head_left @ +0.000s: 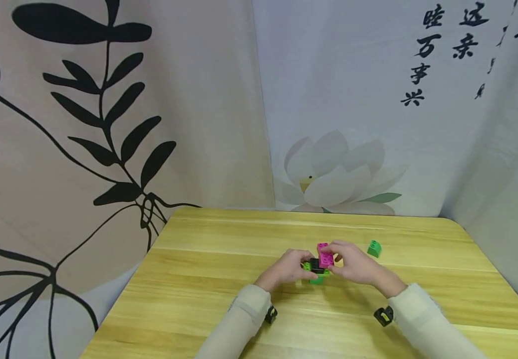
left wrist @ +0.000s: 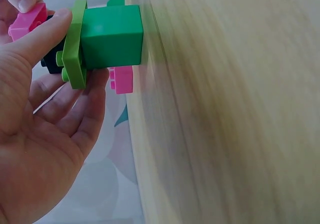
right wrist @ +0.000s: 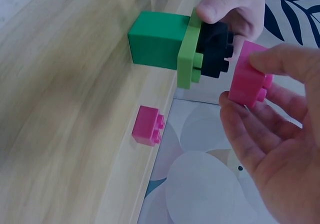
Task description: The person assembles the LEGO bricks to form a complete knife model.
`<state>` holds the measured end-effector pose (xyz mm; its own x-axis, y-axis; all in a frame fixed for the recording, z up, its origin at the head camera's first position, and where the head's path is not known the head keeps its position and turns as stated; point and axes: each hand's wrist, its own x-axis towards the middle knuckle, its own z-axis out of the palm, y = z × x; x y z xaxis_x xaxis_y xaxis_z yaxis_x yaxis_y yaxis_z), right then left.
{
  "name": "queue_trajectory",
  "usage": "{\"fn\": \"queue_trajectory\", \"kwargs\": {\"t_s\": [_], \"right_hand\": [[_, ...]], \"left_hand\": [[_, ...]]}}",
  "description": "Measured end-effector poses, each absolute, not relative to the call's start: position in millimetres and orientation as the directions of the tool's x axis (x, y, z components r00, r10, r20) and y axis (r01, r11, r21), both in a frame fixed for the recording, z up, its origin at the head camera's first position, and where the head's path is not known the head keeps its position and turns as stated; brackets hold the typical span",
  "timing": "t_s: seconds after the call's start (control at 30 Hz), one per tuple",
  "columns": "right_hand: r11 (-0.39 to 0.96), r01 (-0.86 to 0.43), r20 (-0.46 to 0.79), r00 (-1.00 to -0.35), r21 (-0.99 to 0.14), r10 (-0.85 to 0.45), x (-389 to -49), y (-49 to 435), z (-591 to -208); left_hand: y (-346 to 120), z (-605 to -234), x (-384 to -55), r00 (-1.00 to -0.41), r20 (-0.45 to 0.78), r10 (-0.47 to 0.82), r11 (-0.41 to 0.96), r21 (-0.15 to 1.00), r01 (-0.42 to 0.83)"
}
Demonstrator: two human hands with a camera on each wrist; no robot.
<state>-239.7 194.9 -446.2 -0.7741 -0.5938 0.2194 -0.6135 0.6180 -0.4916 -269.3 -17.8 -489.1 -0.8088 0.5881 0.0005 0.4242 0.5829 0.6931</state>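
My left hand (head_left: 288, 267) grips a small stack of toy building bricks, its thumb against one side. The stack has a green block (right wrist: 157, 39) at the bottom, a lime plate (right wrist: 187, 58) across it and a black brick (right wrist: 212, 48) on top. Between thumb and fingers my right hand (head_left: 355, 264) pinches a pink brick (right wrist: 245, 76), held just over the black brick's studs. In the right wrist view a narrow gap shows between them. A second pink brick (right wrist: 146, 125) stands on the table behind the stack.
A green brick with a curved side (head_left: 374, 248) lies at the back right of the wooden table (head_left: 205, 279). Printed cloth hangs behind the table's far edge and along its right side. Both wrists wear small black cameras.
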Motion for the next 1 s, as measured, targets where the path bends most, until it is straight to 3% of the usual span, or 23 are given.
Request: {"fn": "queue_trajectory", "kwargs": {"t_s": [1.0], "right_hand": [[0.573,-0.631,0.236,-0.754,-0.523,-0.613,-246,181,-457]], "left_hand": [[-21,-492,-269,-0.8,0.015,0.6,0.543,0.727,0.42]]}}
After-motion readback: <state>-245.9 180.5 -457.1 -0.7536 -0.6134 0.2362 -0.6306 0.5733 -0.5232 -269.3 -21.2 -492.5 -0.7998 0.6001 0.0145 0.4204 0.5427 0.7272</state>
